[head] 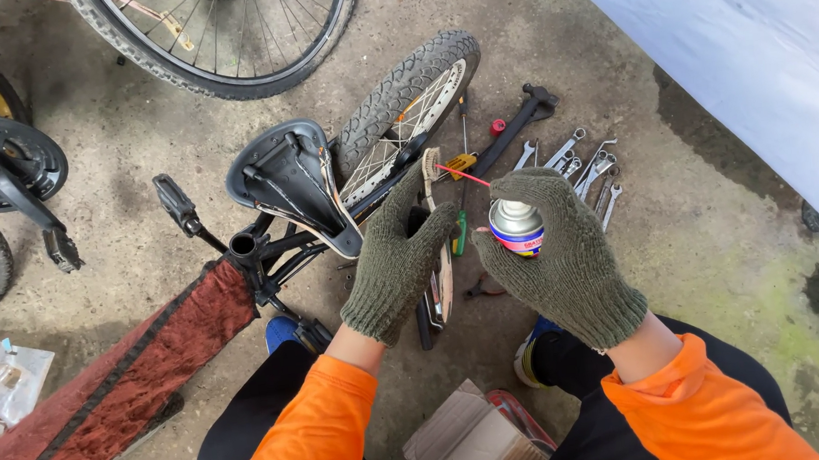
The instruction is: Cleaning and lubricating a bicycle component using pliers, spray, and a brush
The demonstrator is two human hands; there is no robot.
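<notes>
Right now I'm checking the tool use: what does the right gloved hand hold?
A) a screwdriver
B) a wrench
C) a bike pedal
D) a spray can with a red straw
D: the right hand grips a spray can, its red straw pointing left.

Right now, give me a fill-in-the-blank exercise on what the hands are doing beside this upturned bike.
1. The right hand holds a spray ____ fitted with a thin red straw.
2. The left hand grips a ____ beside the rear wheel.
3. Both hands wear knitted gloves coloured ____.
4. The spanners lie on the ____.

Missing words: can; brush; green; ground
</notes>
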